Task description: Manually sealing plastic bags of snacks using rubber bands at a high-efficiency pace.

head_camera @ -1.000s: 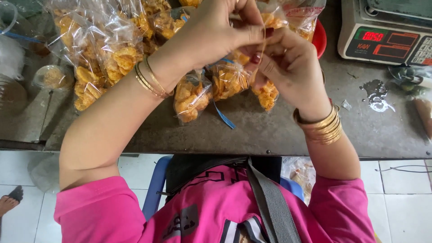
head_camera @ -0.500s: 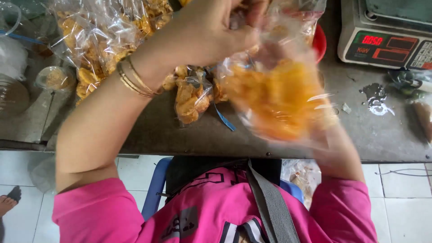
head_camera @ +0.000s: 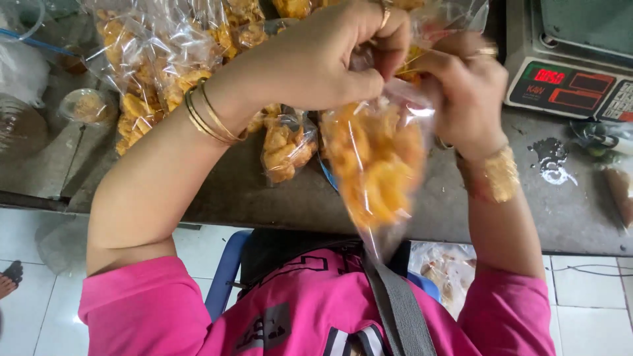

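Note:
Both my hands hold one clear plastic bag of orange snacks [head_camera: 377,165] by its gathered neck, above the dark counter [head_camera: 264,204]. My left hand [head_camera: 330,56] pinches the neck from the left, its wrist ringed with gold bangles. My right hand [head_camera: 461,86] grips the same neck from the right, also wearing gold bangles. The bag hangs down and is blurred by motion. Behind it lies a pile of filled snack bags [head_camera: 171,59], and a single small bag [head_camera: 285,146] rests on the counter beside my left wrist.
A digital scale [head_camera: 573,62] with a red display stands at the back right. Clear containers [head_camera: 26,125] sit at the far left. A small spill [head_camera: 552,161] marks the counter at the right. Below the counter edge are a white tiled floor and a blue chair [head_camera: 227,277].
A second ago my hands worked close together over the pile. Since then a filled bag has come up and now swings in front of me, held at its neck by both hands.

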